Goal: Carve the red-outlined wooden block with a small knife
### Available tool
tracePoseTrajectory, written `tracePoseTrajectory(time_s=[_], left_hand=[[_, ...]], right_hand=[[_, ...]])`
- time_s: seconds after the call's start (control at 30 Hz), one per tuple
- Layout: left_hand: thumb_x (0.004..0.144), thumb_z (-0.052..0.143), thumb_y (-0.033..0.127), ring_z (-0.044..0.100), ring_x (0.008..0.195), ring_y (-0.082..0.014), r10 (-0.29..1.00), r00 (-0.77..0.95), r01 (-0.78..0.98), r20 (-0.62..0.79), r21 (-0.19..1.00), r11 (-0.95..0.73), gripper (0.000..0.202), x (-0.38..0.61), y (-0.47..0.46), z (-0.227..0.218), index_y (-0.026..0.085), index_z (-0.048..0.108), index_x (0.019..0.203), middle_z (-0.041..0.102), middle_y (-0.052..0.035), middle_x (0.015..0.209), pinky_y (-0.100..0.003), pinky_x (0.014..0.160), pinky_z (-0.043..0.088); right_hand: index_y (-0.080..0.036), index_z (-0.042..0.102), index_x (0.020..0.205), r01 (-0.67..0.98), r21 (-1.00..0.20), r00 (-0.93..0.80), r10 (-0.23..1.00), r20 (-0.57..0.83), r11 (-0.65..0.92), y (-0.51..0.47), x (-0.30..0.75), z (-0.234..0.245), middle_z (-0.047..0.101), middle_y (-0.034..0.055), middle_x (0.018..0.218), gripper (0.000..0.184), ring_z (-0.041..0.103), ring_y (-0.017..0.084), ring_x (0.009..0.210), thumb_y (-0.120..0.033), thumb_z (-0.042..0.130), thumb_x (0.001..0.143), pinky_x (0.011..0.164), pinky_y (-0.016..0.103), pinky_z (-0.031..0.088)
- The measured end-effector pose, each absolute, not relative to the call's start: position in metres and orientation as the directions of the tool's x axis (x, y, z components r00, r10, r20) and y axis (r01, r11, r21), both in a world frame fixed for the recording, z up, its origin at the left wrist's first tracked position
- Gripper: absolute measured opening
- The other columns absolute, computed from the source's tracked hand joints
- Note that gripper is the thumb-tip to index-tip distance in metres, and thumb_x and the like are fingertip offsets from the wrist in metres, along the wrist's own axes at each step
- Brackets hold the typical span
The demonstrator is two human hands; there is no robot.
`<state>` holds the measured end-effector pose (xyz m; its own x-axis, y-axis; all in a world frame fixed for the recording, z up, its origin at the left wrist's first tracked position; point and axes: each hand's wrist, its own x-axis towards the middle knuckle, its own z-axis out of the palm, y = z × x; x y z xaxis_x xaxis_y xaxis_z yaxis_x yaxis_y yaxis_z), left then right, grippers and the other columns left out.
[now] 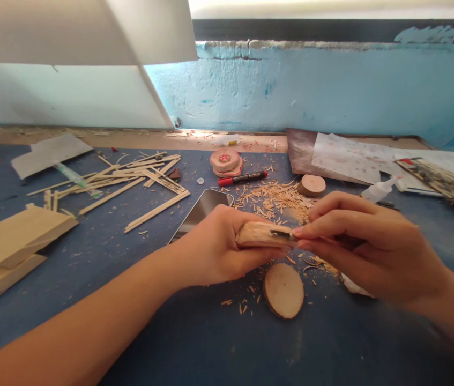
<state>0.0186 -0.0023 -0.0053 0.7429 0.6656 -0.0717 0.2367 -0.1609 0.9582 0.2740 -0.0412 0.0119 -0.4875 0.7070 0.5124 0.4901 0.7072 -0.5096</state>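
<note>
My left hand (222,244) is wrapped round a wood slice (261,234), held edge-on above the table. Most of the slice's rim is pale bare wood, with a dark patch near its right end. The thumb and fingertips of my right hand (371,246) pinch together at that right end, touching the slice. Whether a small piece is hidden between those fingertips, I cannot tell. Just below my hands, another round wood slice (284,291) with bark on its rim lies on the blue table (194,338). Wood shavings (277,198) are scattered behind and around it.
A phone (202,212) lies behind my left hand. Farther back are a red-and-black marker (243,178), a red-painted wood slice (225,161), a small slice (311,185) and a glue bottle (380,188). Wooden sticks (142,177) and wood blocks (13,236) are on the left.
</note>
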Motion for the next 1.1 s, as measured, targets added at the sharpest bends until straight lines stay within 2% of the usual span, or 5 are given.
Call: tracePoseTrajectory(time_s=[0.13, 0.5, 0.67, 0.83, 1.1], left_hand=[[0.097, 0.077, 0.036, 0.051, 0.068, -0.0099, 0.651, 0.758, 0.244, -0.035, 0.941, -0.234, 0.027, 0.019, -0.003, -0.002, 0.010, 0.082, 0.103, 0.067, 0.0006, 0.077, -0.019, 0.059, 0.042], [0.099, 0.075, 0.038, 0.071, 0.083, -0.0189, 0.652, 0.757, 0.267, -0.051, 0.934, -0.237, 0.033, 0.017, -0.004, -0.006, 0.014, 0.082, 0.121, 0.082, -0.0059, 0.099, -0.024, 0.070, 0.053], [0.098, 0.075, 0.036, 0.068, 0.077, -0.0160, 0.676, 0.736, 0.298, -0.030, 0.911, -0.284, 0.026, 0.018, -0.006, -0.002, 0.015, 0.083, 0.110, 0.081, -0.0032, 0.093, -0.023, 0.068, 0.051], [0.100, 0.072, 0.037, 0.065, 0.075, -0.0146, 0.645, 0.763, 0.282, -0.034, 0.916, -0.285, 0.033, 0.017, -0.006, -0.003, 0.015, 0.083, 0.121, 0.079, -0.0031, 0.091, -0.022, 0.066, 0.050], [0.100, 0.072, 0.033, 0.055, 0.069, -0.0096, 0.636, 0.771, 0.255, 0.001, 0.916, -0.310, 0.033, 0.017, -0.007, -0.005, 0.012, 0.082, 0.122, 0.071, 0.0001, 0.081, -0.018, 0.062, 0.046]], right_hand=[[-0.022, 0.081, 0.104, 0.468, -0.480, -0.505, 0.670, 0.544, 0.742, -0.045, 0.267, 0.018, 0.071, 0.0048, 0.091, 0.009, 0.071, 0.012, 0.072, -0.023, 0.073, 0.102, 0.057, 0.021, 0.057], [-0.029, 0.082, 0.107, 0.531, -0.490, -0.554, 0.721, 0.417, 0.691, -0.044, 0.290, 0.025, 0.071, 0.0042, 0.095, 0.011, 0.063, 0.008, 0.056, -0.031, 0.072, 0.102, 0.042, 0.020, 0.050], [-0.030, 0.081, 0.106, 0.562, -0.514, -0.517, 0.760, 0.394, 0.648, -0.052, 0.281, 0.026, 0.072, 0.0029, 0.097, 0.013, 0.062, 0.005, 0.052, -0.036, 0.070, 0.104, 0.042, 0.019, 0.050], [-0.032, 0.081, 0.106, 0.544, -0.527, -0.515, 0.756, 0.405, 0.653, -0.051, 0.285, 0.029, 0.070, 0.0027, 0.092, 0.011, 0.056, 0.005, 0.048, -0.035, 0.071, 0.103, 0.034, 0.021, 0.040], [-0.033, 0.083, 0.106, 0.585, -0.499, -0.506, 0.768, 0.392, 0.640, -0.053, 0.291, 0.033, 0.074, 0.0034, 0.095, 0.012, 0.061, 0.008, 0.051, -0.034, 0.072, 0.102, 0.037, 0.021, 0.046]])
